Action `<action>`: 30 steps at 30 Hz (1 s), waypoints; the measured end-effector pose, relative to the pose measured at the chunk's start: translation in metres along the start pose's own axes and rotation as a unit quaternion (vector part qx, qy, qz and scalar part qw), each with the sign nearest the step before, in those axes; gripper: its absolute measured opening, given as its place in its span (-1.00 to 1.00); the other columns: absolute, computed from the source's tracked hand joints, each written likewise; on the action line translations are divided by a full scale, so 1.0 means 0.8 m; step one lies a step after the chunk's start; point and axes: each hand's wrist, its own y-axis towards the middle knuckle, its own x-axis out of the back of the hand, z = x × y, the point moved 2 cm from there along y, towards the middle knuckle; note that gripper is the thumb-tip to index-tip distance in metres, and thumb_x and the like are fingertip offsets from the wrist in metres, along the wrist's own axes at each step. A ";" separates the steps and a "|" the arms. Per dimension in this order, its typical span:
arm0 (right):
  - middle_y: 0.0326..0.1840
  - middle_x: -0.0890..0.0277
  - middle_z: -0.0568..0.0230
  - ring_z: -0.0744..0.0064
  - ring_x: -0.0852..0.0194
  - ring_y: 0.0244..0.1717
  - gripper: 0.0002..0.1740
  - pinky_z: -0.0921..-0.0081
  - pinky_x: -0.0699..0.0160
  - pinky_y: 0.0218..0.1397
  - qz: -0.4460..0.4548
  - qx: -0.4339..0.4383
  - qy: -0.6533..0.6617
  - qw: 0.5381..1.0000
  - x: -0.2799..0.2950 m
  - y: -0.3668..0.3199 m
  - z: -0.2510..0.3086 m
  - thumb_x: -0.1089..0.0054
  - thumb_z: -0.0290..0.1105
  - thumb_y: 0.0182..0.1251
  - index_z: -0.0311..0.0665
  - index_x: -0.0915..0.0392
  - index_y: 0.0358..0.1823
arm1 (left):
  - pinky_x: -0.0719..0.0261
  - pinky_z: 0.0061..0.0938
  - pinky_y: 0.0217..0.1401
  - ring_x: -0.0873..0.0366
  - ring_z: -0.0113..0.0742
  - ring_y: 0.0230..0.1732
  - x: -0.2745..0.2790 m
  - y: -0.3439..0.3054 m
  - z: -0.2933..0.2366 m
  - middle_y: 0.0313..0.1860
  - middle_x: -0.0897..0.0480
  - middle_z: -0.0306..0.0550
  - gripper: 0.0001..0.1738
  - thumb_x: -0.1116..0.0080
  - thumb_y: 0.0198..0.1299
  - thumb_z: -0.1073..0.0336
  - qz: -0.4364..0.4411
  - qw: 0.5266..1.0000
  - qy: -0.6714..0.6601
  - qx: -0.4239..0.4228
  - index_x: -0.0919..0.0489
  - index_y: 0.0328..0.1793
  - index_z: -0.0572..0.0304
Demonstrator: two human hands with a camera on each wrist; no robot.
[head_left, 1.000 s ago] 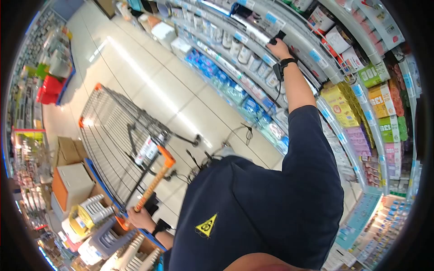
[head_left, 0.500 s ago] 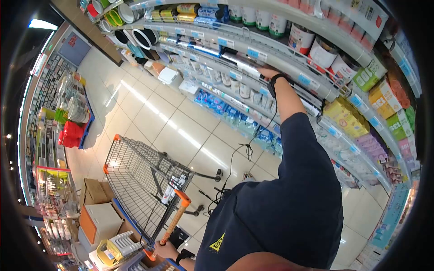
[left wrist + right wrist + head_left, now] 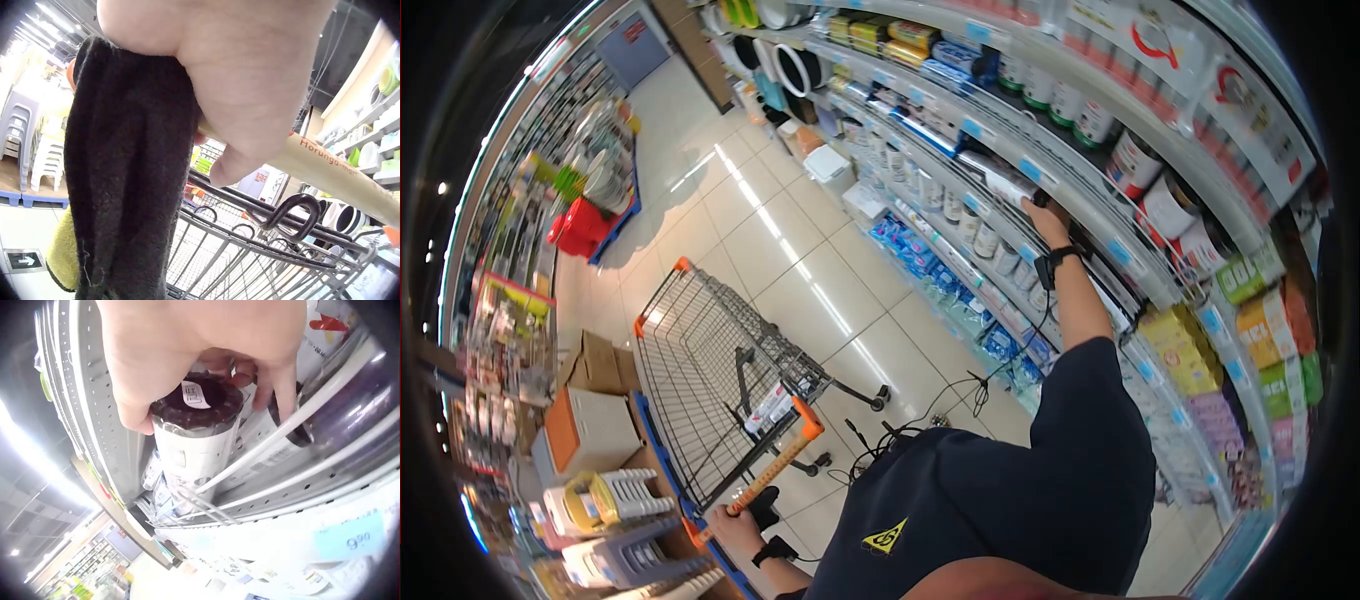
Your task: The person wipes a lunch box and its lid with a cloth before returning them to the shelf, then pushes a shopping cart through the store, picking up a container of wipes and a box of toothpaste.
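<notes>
Up at the high shelf [image 3: 1000,150], your right hand [image 3: 206,344] is closing thumb and fingers round the dark capped end of a wrapped roll [image 3: 197,434], and that grip is looking firm. One finger is reaching past it toward the neighbouring item. The wrapped roll is lying on the shelf with its far end running back behind the wire divider [image 3: 206,503], just above the rail carrying the price tag [image 3: 350,540]. So, as I'm reading it, the grab is made but the lift-out is not: nothing is coming clear of the shelf yet.

Down at your side, your left hand [image 3: 735,528] is wrapping round the orange cart handle [image 3: 775,465], with a dark cloth [image 3: 125,187] hanging from the same grip. You're holding the cart [image 3: 700,370] just beside you on the tiled aisle, well apart from the shelf. Its basket is looking mostly bare, with one packet [image 3: 768,405] lying near the handle end.

I'm judging this as the early middle: reach and grasp done; drawing the wrapped roll out past the wire divider and bringing it down to the cart are what's left.
</notes>
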 end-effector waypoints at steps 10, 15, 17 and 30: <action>0.06 -0.61 0.07 0.19 -0.68 0.02 -0.50 0.30 -0.91 -0.12 -0.037 -0.212 0.542 0.812 -0.033 -0.033 -0.019 -0.43 -0.28 0.33 -0.51 -0.54 0.13 | -0.45 0.01 -0.06 -0.52 0.20 -0.13 -0.007 -0.001 -0.007 -0.27 -0.55 0.08 -0.81 -0.29 -0.14 0.40 0.000 0.999 -0.009 0.042 -0.57 -0.33 0.19; 0.05 -0.66 0.06 0.12 -0.78 -0.19 -0.52 0.35 -0.85 -0.23 0.136 -0.217 0.586 0.768 -0.040 -0.121 0.015 -0.17 -0.15 0.49 -0.34 -0.44 0.25 | -0.46 -0.01 -0.04 -0.51 0.19 -0.11 -0.001 0.000 -0.013 -0.23 -0.54 0.05 -0.80 -0.27 -0.14 0.41 0.000 0.999 -0.019 0.051 -0.55 -0.33 0.20; 0.06 -0.65 0.03 0.11 -0.78 -0.17 -0.52 0.35 -0.85 -0.25 0.193 -0.196 0.561 0.780 -0.057 -0.162 0.070 -0.15 -0.18 0.50 -0.35 -0.40 0.27 | -0.47 -0.02 -0.03 -0.52 0.20 -0.10 -0.008 0.000 -0.007 -0.22 -0.54 0.06 -0.78 -0.26 -0.13 0.41 0.012 0.998 -0.021 0.051 -0.57 -0.28 0.20; -0.02 -0.64 0.08 0.32 -0.72 -0.10 -0.31 0.37 -0.75 -0.14 0.509 0.200 0.238 0.802 -0.240 -0.426 0.418 -0.59 -0.11 0.10 -0.40 -0.48 0.12 | -0.55 -0.17 -0.10 -0.54 -0.01 -0.15 -0.014 -0.003 0.002 -0.25 -0.57 -0.20 -0.75 -0.35 -0.17 0.32 -0.037 0.994 -0.071 0.074 -0.62 -0.27 -0.02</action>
